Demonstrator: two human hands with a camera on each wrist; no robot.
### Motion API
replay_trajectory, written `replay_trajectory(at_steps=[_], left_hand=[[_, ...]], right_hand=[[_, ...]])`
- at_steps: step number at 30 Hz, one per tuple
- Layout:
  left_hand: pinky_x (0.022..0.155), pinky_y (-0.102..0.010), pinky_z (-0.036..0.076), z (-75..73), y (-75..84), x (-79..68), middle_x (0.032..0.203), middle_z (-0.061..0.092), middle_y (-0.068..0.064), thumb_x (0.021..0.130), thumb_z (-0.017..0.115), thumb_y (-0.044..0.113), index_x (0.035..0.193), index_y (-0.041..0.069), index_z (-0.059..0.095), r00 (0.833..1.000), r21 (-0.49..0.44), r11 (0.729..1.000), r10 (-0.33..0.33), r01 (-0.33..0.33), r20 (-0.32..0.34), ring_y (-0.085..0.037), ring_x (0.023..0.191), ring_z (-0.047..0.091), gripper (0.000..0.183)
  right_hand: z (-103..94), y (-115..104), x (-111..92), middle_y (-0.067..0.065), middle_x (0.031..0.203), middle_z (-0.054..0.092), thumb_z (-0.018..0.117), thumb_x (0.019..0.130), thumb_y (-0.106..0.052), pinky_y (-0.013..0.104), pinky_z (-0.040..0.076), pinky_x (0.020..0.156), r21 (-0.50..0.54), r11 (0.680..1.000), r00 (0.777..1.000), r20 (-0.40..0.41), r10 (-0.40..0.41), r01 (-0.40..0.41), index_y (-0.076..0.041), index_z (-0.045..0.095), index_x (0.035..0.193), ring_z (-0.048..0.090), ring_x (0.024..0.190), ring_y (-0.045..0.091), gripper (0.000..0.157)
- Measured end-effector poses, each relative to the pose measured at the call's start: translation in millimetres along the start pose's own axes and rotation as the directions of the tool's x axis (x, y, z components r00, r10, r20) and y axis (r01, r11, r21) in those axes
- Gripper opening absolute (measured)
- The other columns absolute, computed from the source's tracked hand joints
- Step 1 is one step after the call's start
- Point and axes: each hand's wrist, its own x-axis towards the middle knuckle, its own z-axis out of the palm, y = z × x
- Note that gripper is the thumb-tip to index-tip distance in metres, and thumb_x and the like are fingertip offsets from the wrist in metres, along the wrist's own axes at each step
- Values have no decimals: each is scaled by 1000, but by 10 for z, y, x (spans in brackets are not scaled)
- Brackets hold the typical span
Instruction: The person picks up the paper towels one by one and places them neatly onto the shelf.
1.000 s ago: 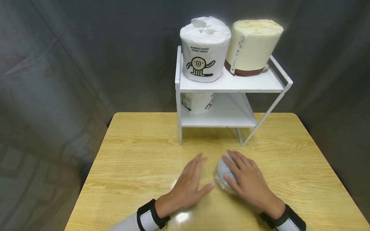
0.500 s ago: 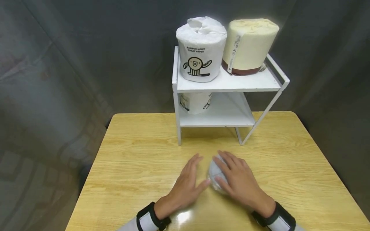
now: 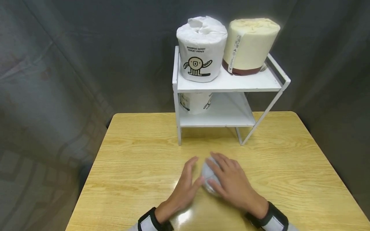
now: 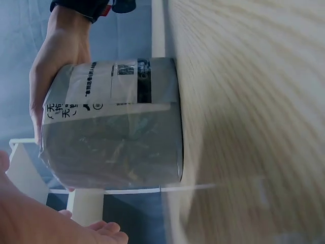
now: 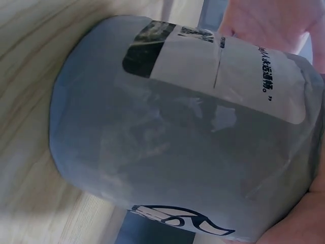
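Observation:
A grey-wrapped toilet roll stands upright on the wooden table, a white printed label on its side. My right hand rests over its top, fingers spread toward the left edge; the palm hides the roll's right part. In the left wrist view that right hand lies along the roll's top end. My left hand is at the roll's left, fingers spread, thumb tip right at the edge and nothing in its grasp. The same left hand enters the left wrist view at the lower left.
Behind stands a white two-tier rack. On its upper shelf are a white toilet roll and a cream one; another white roll is on the lower shelf, partly hidden. Dark grey curtains surround the table.
The grey toilet roll has shifted left across the table together with my right hand, toward my left hand. The gap between the roll and my left thumb has closed up.

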Motion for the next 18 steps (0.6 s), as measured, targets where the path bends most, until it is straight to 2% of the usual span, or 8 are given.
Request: replay_trajectory(at_steps=[5,9,14,18], left_hand=[[122,-73,18,42,-8,-17,174,19,-18,110,45,39,166,9,21,997,-112,991,-76,73,-25,-40,159,20,67],[124,-73,9,92,-21,-20,174,18,-18,111,44,37,165,10,22,992,-205,973,-119,109,-38,-41,161,13,64],[125,-71,7,126,-45,2,174,13,-19,112,41,38,165,9,20,990,-281,952,-140,124,-37,-42,161,8,64],[125,-71,6,89,-41,17,174,11,-20,112,42,36,164,8,19,991,-334,937,-125,101,-51,-43,161,5,64]], right_hand=[[20,-86,30,17,163,45,48,107,-57,62,45,106,10,1000,1000,11,-20,20,-15,52,156,45,146,39,65],[15,-130,52,16,164,44,48,108,-56,62,45,107,14,1000,999,28,-26,25,-14,50,158,45,147,38,65],[-70,-75,61,16,167,40,61,102,-50,69,40,112,92,995,999,-16,30,-29,-12,51,156,37,152,41,68],[-159,47,21,14,169,37,70,96,-43,71,33,116,170,983,994,-80,80,-66,-9,49,157,33,155,42,72]])
